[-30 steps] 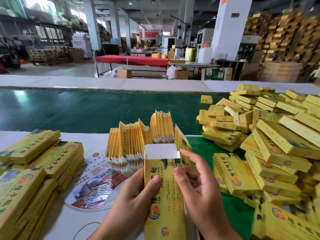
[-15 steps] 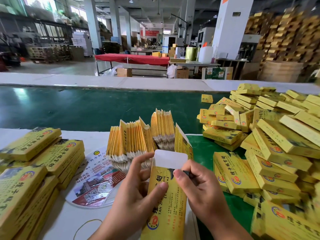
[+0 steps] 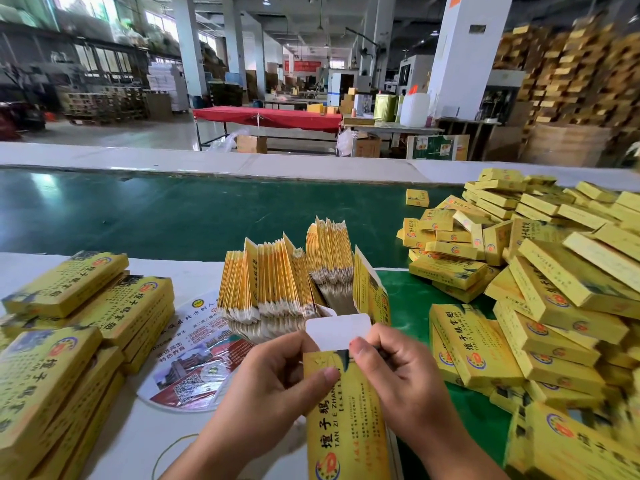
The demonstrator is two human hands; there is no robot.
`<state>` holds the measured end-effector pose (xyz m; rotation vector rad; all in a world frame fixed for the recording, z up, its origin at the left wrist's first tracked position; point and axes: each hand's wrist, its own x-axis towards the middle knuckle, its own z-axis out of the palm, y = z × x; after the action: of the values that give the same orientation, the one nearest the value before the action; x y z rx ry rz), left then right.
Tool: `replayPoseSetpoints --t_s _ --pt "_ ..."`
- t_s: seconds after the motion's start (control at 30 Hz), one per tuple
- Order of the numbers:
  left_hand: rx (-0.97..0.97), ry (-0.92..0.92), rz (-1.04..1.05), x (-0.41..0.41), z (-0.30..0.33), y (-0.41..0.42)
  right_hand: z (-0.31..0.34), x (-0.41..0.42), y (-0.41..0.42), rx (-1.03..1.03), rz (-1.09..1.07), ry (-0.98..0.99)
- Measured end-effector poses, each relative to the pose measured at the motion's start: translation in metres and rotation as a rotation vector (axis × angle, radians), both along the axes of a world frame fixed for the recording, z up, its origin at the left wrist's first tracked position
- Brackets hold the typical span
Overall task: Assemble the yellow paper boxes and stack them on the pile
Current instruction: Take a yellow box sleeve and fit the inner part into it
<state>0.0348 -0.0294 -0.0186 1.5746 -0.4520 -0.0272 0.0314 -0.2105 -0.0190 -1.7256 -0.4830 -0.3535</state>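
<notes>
- I see both hands low in the centre of the frame, holding one yellow box upright between them.
- My left hand has its grip closed on the box's left edge, thumb pressed on the printed face.
- My right hand pinches the box's upper right corner, just below the white flap that stands open at the top.
- On the box face I read "TAN ZI E ZHANG" beside large black Chinese characters, with a round red and blue logo near the bottom; the small red print is too fine to read.
- Just behind the flap, flat blanks stand on edge in fanned bundles at the centre of the frame.
- At the right of the frame, the pile of finished boxes sprawls over a green mat; the nearest box shows the same characters and logo.
- At the left, neater stacks of boxes lie on the white table.
- A round printed fan lies between the stacks and the blanks, showing a building photo, a QR code and Chinese text I cannot make out.
- A green belt runs across the middle of the frame behind the blanks.
- Farther back stand a red-covered bench and a white jug.
</notes>
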Motion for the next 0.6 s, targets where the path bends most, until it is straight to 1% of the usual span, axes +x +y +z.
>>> replayPoseSetpoints --t_s 0.1,0.17,0.23,0.33,0.37,0.47,0.6 --pt "0.087 -0.058 0.061 0.001 -0.001 0.003 -0.003 0.0 0.001 -0.029 0.021 -0.001" --pt "0.106 -0.081 0.105 0.001 -0.001 0.002 -0.002 0.0 -0.002 -0.039 0.016 0.002" --pt "0.065 -0.076 0.153 0.0 -0.001 0.0 -0.001 0.0 -0.004 0.012 0.022 0.05" --pt "-0.12 0.029 0.101 0.001 0.002 -0.001 -0.003 0.003 -0.007 0.07 0.091 0.163" --pt "-0.146 0.062 0.09 0.003 0.001 -0.001 -0.003 0.004 -0.008 0.073 0.111 0.195" --pt "-0.151 0.102 0.041 0.005 0.002 0.001 -0.001 0.004 -0.009 0.07 0.206 0.282" --pt "-0.149 0.102 -0.002 0.005 0.003 0.003 0.001 0.005 -0.009 0.153 0.248 0.325"
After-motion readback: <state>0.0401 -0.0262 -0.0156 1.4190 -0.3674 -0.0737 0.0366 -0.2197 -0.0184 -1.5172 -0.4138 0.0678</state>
